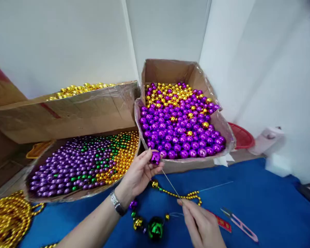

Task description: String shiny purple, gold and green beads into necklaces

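Right hand (200,224) pinches needle (171,185), its axis rising up-left to purple ball (155,157) gripped by left hand (136,175).

Bead box (217,119) behind the hands — tray (31,172) to its left.

The ball (155,157) pinched in the left hand (136,175) was shiny purple. The box at upper centre (170,70) was plain brown card, filled with purple balls and a gold patch toward its back. The lower-left tray (82,162) showed bands of purple, green and gold beads. At the far lower left lay a coil of gold bead strings (7,218). The cloth (260,196) was deep blue. On it, bottom centre, sat a green ball (155,228), and lower right, pink-handled snips (239,224). At right, a red disc (241,136) met the white wall.
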The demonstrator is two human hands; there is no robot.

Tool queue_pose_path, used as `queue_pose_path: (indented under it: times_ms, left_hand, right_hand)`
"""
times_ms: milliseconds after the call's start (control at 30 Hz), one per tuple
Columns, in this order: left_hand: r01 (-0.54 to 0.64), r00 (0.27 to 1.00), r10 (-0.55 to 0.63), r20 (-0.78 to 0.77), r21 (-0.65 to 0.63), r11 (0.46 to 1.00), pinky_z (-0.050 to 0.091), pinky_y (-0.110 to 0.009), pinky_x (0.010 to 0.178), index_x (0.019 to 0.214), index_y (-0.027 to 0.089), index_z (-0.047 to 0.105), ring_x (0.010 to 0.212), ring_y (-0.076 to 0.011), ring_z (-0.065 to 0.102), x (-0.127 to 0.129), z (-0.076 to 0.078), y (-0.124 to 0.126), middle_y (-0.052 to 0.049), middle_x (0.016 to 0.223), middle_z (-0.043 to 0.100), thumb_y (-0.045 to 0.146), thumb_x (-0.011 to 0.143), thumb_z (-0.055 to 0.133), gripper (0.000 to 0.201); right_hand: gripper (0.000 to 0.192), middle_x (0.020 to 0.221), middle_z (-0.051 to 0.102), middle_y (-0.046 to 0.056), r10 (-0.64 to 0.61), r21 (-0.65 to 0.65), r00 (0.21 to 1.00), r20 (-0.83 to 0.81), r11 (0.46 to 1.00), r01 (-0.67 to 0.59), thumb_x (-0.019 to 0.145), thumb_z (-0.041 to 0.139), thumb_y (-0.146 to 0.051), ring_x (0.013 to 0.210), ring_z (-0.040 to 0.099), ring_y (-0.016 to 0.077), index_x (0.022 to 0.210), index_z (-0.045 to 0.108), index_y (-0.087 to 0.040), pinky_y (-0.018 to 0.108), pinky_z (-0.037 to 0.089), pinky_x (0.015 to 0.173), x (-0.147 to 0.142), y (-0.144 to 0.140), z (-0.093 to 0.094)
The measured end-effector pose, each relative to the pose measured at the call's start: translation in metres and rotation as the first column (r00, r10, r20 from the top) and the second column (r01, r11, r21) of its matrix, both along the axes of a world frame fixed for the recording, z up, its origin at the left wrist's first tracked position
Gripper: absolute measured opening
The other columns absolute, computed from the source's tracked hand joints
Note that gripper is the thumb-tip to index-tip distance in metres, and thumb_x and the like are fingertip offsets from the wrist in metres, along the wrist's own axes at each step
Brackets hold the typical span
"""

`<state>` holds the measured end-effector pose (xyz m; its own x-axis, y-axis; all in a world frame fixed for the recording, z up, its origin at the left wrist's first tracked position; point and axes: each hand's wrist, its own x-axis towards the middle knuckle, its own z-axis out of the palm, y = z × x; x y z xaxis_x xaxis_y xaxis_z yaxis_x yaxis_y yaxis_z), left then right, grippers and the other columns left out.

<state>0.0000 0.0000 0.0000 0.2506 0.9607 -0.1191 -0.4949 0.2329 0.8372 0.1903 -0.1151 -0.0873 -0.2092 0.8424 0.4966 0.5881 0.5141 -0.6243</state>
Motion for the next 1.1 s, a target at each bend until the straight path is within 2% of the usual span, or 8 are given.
queue_pose_path:
  times_ms: [133,333,600,700,800,867,1000,1100]
  left_hand:
    - [-0.024,1.000,0.023,-0.020,-0.015,1.000,0.057,-0.024,0.067,0.096,0.014,0.058,0.072,-0.0146,0.066,-0.003,-0.001,-0.009,-0.003,0.087,0.063,0.025,0.085,0.059,0.016]
    - [-0.016,0.998,0.018,-0.059,0.037,0.999,0.056,-0.027,0.068,0.098,0.015,0.057,0.074,-0.0160,0.066,-0.002,-0.001,-0.016,-0.003,0.089,0.060,0.026,0.086,0.058,0.016]
    - [0.033,0.989,-0.016,-0.144,0.112,0.993,0.053,-0.026,0.068,0.101,0.016,0.055,0.081,-0.0191,0.066,-0.002,-0.007,-0.029,-0.004,0.091,0.059,0.026,0.085,0.060,0.019]
    - [0.085,0.987,-0.070,-0.142,0.099,0.992,0.053,-0.032,0.076,0.102,0.016,0.054,0.086,-0.0217,0.066,-0.001,-0.013,-0.037,-0.006,0.095,0.060,0.022,0.084,0.062,0.021]
    - [0.114,0.992,-0.111,-0.067,0.047,0.992,0.052,-0.034,0.079,0.102,0.016,0.054,0.089,-0.0216,0.065,-0.002,-0.018,-0.043,-0.006,0.100,0.060,0.021,0.086,0.059,0.018]
    - [0.105,0.993,-0.103,-0.053,0.041,0.994,0.052,-0.034,0.080,0.102,0.016,0.054,0.089,-0.0214,0.065,-0.004,-0.020,-0.045,-0.007,0.104,0.059,0.021,0.085,0.060,0.019]
    - [0.047,0.995,-0.037,-0.097,0.106,0.993,0.052,-0.034,0.080,0.101,0.016,0.055,0.089,-0.0218,0.065,-0.007,-0.021,-0.050,-0.008,0.107,0.059,0.018,0.080,0.066,0.024]
    - [0.054,0.996,-0.049,-0.069,0.064,0.997,0.052,-0.035,0.080,0.101,0.016,0.054,0.090,-0.0219,0.065,-0.010,-0.022,-0.053,-0.008,0.107,0.059,0.020,0.083,0.062,0.020]
  right_hand:
    - [0.024,0.094,0.071,0.008,-0.007,0.098,1.000,0.005,0.995,0.007,0.092,0.042,-0.012,0.085,0.069,0.0166,0.110,0.057,-0.016,0.023,0.055,0.079,-0.003,-0.001,-0.005]
    - [0.024,0.095,0.071,0.008,-0.030,0.028,0.998,0.053,0.999,0.028,0.092,0.041,-0.014,0.086,0.069,0.0174,0.110,0.057,-0.016,0.023,0.055,0.079,-0.002,-0.004,-0.010]
    - [0.025,0.096,0.070,0.008,-0.026,0.023,0.998,0.054,0.999,0.025,0.092,0.039,-0.014,0.087,0.068,0.0175,0.110,0.057,-0.016,0.024,0.055,0.079,-0.006,-0.002,-0.010]
    - [0.025,0.097,0.070,0.008,-0.035,0.009,0.999,0.023,0.999,0.035,0.093,0.039,-0.016,0.088,0.068,0.0177,0.109,0.058,-0.017,0.024,0.054,0.079,-0.010,0.000,-0.009]
    - [0.024,0.095,0.070,0.007,-0.033,-0.043,0.999,-0.007,0.999,0.033,0.094,0.039,-0.017,0.087,0.068,0.0166,0.105,0.059,-0.018,0.022,0.054,0.078,-0.011,-0.001,-0.008]
    - [0.023,0.094,0.070,0.007,-0.027,-0.048,1.000,0.000,0.998,0.027,0.094,0.040,-0.017,0.086,0.068,0.0164,0.105,0.059,-0.018,0.022,0.054,0.078,-0.012,-0.002,-0.010]
    - [0.023,0.091,0.070,0.008,-0.026,0.032,0.998,0.050,0.999,0.025,0.093,0.041,-0.016,0.084,0.068,0.0176,0.108,0.059,-0.016,0.024,0.054,0.078,-0.011,-0.003,-0.016]
    - [0.023,0.094,0.070,0.008,-0.009,-0.012,0.999,0.042,1.000,0.009,0.093,0.041,-0.016,0.085,0.068,0.0172,0.107,0.059,-0.017,0.023,0.054,0.077,-0.012,-0.003,-0.018]
